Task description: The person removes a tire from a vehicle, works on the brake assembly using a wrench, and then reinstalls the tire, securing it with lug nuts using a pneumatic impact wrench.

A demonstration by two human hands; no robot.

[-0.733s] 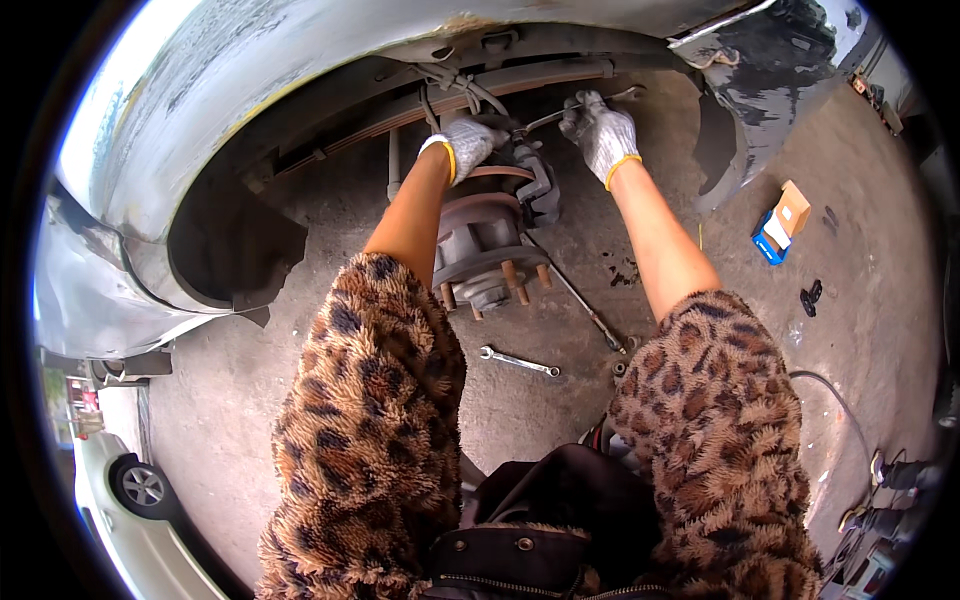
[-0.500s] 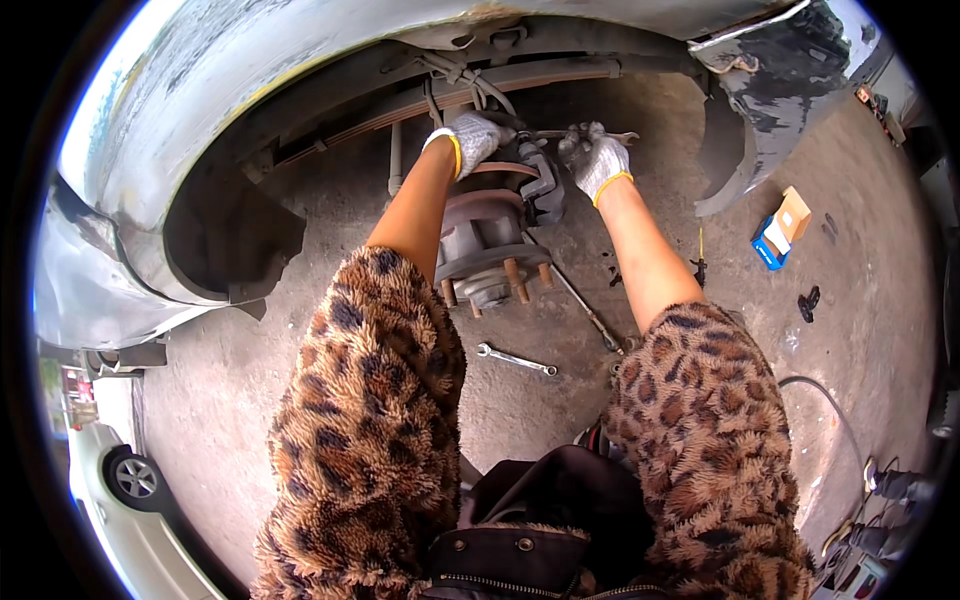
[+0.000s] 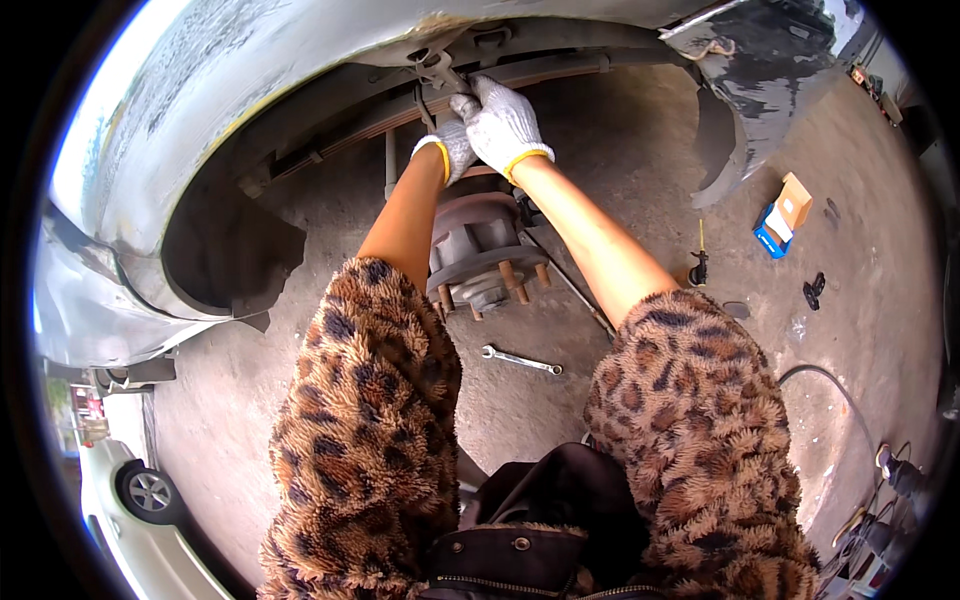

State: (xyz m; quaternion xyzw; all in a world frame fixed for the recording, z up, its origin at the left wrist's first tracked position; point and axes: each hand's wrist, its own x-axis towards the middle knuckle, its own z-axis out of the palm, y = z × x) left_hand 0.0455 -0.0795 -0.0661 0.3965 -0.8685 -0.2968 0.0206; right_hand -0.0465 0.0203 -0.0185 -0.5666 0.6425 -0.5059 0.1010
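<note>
Both my hands, in white knit gloves with yellow cuffs, meet inside the wheel arch above a bare wheel hub [image 3: 478, 250] with studs. My left hand [image 3: 453, 148] is closed behind the hub, its fingers mostly hidden by my right. My right hand [image 3: 505, 125] lies over it, fingers curled near a hose [image 3: 424, 108] and a metal suspension part [image 3: 436, 70]; what either hand grips is hidden. The brake caliper [image 3: 530, 210] shows only in part beneath my right wrist. On the floor in front of the hub lies a combination wrench [image 3: 522, 360].
The car's worn fender [image 3: 200, 130] curves overhead, with a torn bumper piece [image 3: 745, 120] at right. A long bar [image 3: 575, 285] slants from the hub. An open blue box [image 3: 772, 232], a black-handled tool [image 3: 698, 268] and a hose [image 3: 845, 400] lie at right. Another car [image 3: 140, 520] stands lower left.
My right hand has moved left and up, from a wrench right of the caliper to my left hand. That wrench no longer shows. My left hand has shifted slightly down.
</note>
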